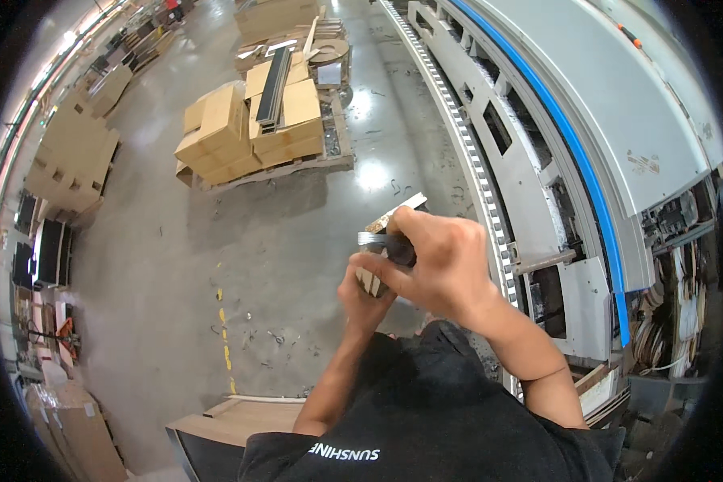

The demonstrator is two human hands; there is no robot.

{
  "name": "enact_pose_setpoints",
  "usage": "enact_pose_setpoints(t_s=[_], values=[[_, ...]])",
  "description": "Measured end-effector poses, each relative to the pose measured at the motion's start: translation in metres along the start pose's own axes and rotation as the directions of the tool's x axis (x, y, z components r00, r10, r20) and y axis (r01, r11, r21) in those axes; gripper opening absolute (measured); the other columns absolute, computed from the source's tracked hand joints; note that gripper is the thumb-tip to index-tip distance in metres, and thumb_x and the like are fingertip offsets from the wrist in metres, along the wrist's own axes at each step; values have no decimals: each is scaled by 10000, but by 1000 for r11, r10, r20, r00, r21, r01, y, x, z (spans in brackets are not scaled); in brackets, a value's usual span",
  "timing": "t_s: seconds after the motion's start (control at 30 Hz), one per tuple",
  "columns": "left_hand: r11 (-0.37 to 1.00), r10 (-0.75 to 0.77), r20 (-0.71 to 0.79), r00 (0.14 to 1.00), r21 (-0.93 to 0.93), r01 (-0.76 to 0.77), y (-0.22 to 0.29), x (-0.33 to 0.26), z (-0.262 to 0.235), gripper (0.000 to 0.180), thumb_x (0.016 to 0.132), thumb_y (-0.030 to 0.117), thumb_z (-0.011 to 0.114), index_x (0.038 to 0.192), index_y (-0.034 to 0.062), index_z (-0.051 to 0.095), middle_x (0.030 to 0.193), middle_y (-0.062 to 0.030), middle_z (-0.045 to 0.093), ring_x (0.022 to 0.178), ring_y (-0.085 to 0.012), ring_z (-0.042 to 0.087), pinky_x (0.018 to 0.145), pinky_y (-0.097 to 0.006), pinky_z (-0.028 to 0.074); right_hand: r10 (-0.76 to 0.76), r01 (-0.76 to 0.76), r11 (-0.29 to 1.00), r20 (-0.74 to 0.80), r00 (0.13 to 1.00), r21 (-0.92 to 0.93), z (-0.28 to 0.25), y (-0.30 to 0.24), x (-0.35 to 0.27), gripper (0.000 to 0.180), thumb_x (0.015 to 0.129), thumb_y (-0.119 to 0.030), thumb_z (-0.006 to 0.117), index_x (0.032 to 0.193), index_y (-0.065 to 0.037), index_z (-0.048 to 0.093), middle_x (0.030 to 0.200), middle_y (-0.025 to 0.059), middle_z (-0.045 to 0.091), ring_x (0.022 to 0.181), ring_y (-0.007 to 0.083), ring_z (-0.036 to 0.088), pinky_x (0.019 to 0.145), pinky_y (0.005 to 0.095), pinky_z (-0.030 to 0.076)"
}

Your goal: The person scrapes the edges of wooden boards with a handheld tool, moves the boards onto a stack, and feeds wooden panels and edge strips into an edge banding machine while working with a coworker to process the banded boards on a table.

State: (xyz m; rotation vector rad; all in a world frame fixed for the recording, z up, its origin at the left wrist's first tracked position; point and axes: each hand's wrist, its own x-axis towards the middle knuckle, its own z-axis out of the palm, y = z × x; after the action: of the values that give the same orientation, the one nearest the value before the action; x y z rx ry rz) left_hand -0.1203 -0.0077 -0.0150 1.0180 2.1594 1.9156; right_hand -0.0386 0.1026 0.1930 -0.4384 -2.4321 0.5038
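In front of my chest, both hands are close together. My left hand (363, 299) is closed around narrow pale strips of board (369, 281) with a rough, chipboard-like edge. A white-edged end of board (397, 210) sticks out past my right fingers, angled up and to the right. My right hand (446, 253), just above the left, pinches a dark curved piece with a shiny grey band (371, 238). That piece looks like a roll of tape, but my fingers cover much of it. It lies against the boards.
To my right runs a long machine with a white-toothed track (466, 145) and a blue strip (570, 136). Ahead, cardboard boxes (217, 132) sit on a pallet with dark long profiles (275, 88). Wood panels (257, 419) stand at lower left. Scraps litter the concrete floor.
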Motion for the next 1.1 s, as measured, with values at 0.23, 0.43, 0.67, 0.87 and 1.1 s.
enact_pose_setpoints(t_s=[0.23, 0.43, 0.67, 0.87, 1.1], values=[[999, 38, -131, 991, -28, -42, 7, 49, 35, 571, 656, 191, 953, 1082, 3, 622, 911, -112, 730, 785, -187, 690, 737, -356, 566, -347, 348, 930, 28, 937, -121, -1, 48, 51, 237, 823, -303, 767, 826, -144, 591, 698, -1, 647, 610, 178, 680, 523, 317, 494], [992, -74, -139, 988, 88, 87, -1, 85, 55, 675, 612, 276, 962, 1127, -6, 628, 930, -122, 730, 845, -192, 700, 781, -355, 561, -416, 454, 884, -252, 874, 111, 6, 112, 98, 168, 713, -186, 768, 837, -141, 664, 700, -8, 662, 591, 171, 660, 530, 319, 482], [984, -114, -234, 966, -159, 78, -2, 139, 76, 671, 606, 220, 982, 1130, -11, 631, 987, -90, 733, 884, -177, 697, 813, -355, 570, -214, 314, 930, -411, 886, 193, -6, 149, 155, 204, 807, -183, 788, 754, -137, 596, 634, 22, 588, 523, 222, 588, 507, 362, 433], [992, -127, -246, 961, -45, 120, -29, 204, 62, 657, 615, 215, 991, 1114, -19, 634, 989, -126, 756, 899, -178, 704, 829, -345, 567, -279, 381, 921, -552, 786, 76, 13, 205, 237, 126, 832, -10, 645, 951, -35, 676, 785, 101, 683, 615, 255, 638, 591, 343, 504], [960, -205, -216, 955, -232, 154, -86, 278, -10, 492, 681, 77, 945, 1081, -48, 687, 1023, -100, 748, 909, -155, 691, 824, -325, 571, 395, -102, 918, -860, 324, 383, -143, 342, 313, 292, 1058, -320, 573, 927, -66, 634, 747, 22, 547, 629, 104, 487, 557, 279, 394]])
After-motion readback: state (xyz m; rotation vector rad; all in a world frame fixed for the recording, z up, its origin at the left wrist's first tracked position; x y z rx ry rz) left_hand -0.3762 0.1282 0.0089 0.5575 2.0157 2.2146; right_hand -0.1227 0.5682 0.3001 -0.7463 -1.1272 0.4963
